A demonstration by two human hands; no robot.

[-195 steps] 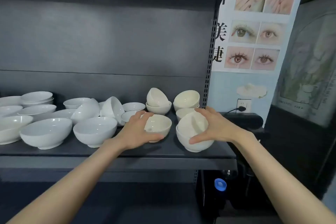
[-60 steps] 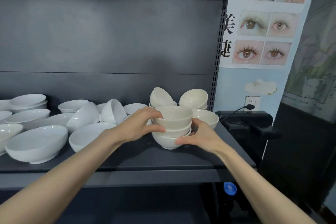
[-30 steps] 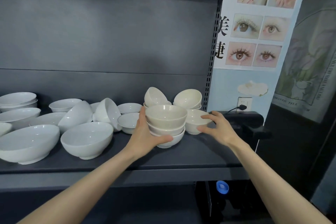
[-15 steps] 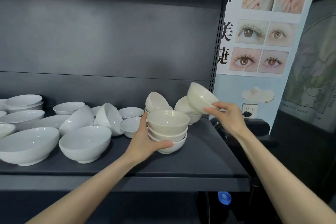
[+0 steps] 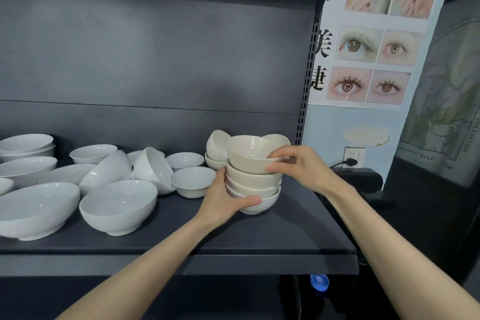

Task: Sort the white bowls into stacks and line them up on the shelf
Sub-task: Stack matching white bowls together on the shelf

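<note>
Gripping the lower part of the stack (image 5: 255, 189) of cream bowls, the left hand (image 5: 224, 202) curls round its left side, thumb lying across the front of the bottom bowl and fingers hidden behind. The right hand (image 5: 305, 170) pinches the right rim of the top bowl (image 5: 248, 154) between thumb and fingertips, the other fingers loosely bent. That bowl sits on the stack, slightly tilted. The stack counts four bowls, the top one included, and stands on the dark shelf (image 5: 285, 231) toward its right end.

Just behind it are three more cream bowls (image 5: 217, 144) – one tipped on its side over another, one partly hidden behind the top bowl. To the left lie the white bowls (image 5: 117, 208): about a dozen, the exact count unclear at the frame's edge. Two large ones sit at the front, two lie tipped on their sides, two small ones stand nearest the left hand, and two are nested at the far back left.

Right of the shelf hangs a poster (image 5: 374, 60) with four pictures of eyes, pictures of painted nails above them, and the black characters 美 and 睫 down its left edge. The lettering on the framed print (image 5: 446, 112) farther right is too small to read.
</note>
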